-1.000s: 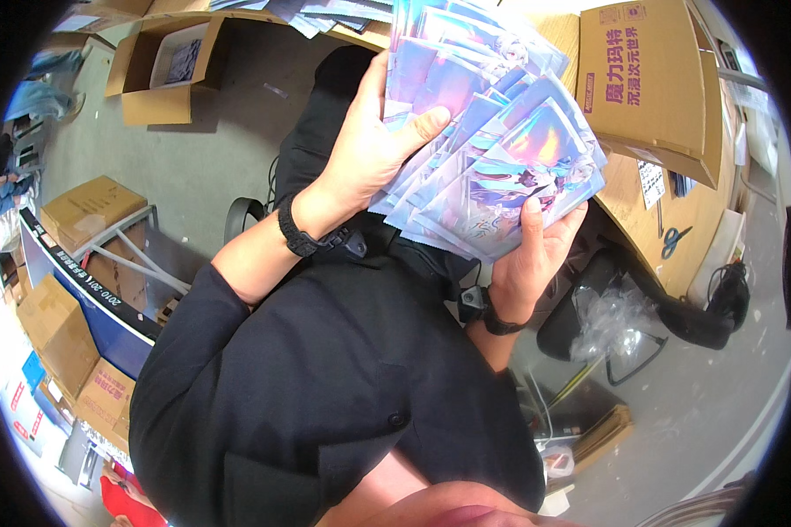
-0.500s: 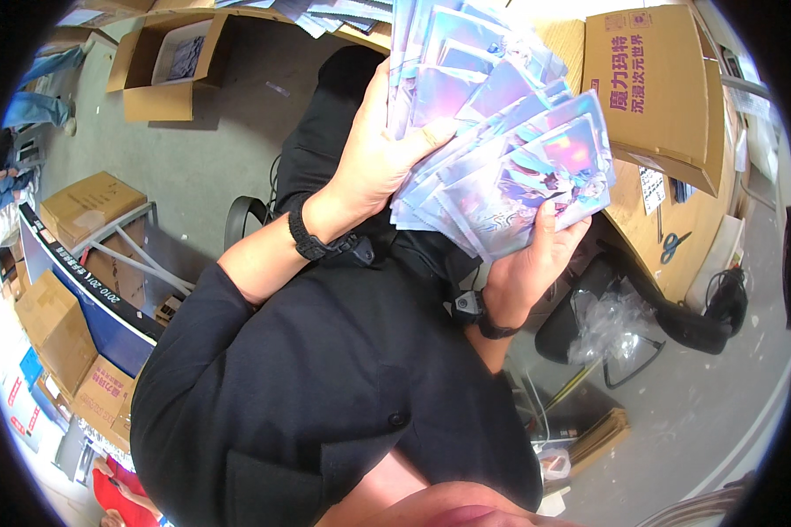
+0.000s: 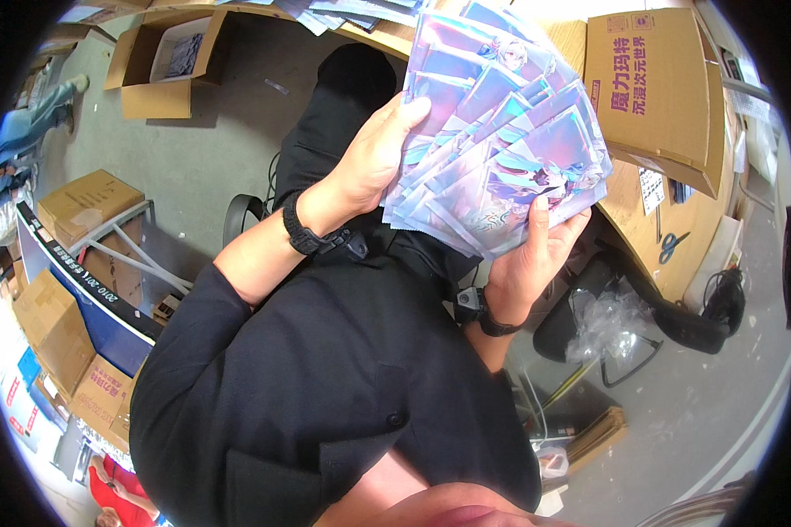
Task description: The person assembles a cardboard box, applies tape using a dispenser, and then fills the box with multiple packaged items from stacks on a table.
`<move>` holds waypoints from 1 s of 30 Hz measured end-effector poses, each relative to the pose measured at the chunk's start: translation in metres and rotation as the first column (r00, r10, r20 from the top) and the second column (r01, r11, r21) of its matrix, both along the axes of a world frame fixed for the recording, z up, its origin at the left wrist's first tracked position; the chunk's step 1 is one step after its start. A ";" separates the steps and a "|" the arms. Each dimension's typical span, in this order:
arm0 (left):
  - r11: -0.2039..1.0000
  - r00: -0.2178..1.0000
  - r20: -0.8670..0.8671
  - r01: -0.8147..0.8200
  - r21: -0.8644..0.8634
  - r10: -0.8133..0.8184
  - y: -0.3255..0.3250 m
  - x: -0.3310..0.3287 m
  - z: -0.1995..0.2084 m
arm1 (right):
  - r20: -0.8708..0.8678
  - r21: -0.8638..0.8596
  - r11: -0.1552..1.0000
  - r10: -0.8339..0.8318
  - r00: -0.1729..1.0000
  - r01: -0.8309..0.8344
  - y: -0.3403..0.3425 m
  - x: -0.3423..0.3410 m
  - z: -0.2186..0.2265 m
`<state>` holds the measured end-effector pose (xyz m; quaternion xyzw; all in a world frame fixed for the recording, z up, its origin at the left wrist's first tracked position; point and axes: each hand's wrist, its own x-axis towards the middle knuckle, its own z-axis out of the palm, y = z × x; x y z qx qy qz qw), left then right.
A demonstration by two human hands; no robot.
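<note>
A thick, overlapping fan of shiny foil card packs (image 3: 501, 154) in pale blue and pink, printed with cartoon figures, is held up in front of me. Several have zigzag-cut edges. My left hand (image 3: 380, 156) grips the fan's left side, thumb on top and fingers hidden behind the packs. At the lower right corner, my right hand (image 3: 536, 263) is closed on the packs, with its thumb over the front one and its fingers partly behind.
Beyond the fan is a wooden desk (image 3: 690, 255) with a brown cardboard box (image 3: 655, 92) and dark scissors (image 3: 671, 247). More packs (image 3: 351, 13) lie along its far edge. An open carton (image 3: 154, 92) stands on the floor. A clear plastic bag (image 3: 613, 325) lies at right.
The packs at the fan's upper left have shifted right and spread differently, showing another printed figure. My left thumb has moved up and left. A person's legs moved at far left.
</note>
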<state>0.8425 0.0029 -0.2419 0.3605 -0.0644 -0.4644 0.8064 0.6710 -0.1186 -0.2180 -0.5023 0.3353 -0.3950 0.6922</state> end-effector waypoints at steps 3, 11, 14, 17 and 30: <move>0.999 0.999 0.048 -0.020 0.036 0.018 -0.002 -0.001 -0.003 | -0.003 -0.003 1.000 -0.006 1.000 0.006 -0.001 0.001 -0.001; 0.987 0.967 0.239 -0.120 0.105 0.092 -0.004 -0.003 -0.002 | -0.017 -0.070 0.995 0.067 0.998 -0.068 0.001 0.004 0.002; 0.988 0.988 0.071 -0.138 0.064 0.134 -0.003 -0.003 0.001 | -0.047 -0.010 1.000 0.027 0.999 -0.027 -0.003 -0.001 -0.002; 0.984 0.984 0.045 -0.175 0.019 0.174 -0.002 -0.004 -0.003 | 0.010 0.006 0.998 -0.059 0.998 0.059 -0.001 0.005 0.000; 0.967 0.941 0.236 -0.254 0.025 0.241 -0.011 0.000 -0.002 | -0.056 -0.022 0.998 0.062 0.997 -0.063 0.003 -0.004 -0.001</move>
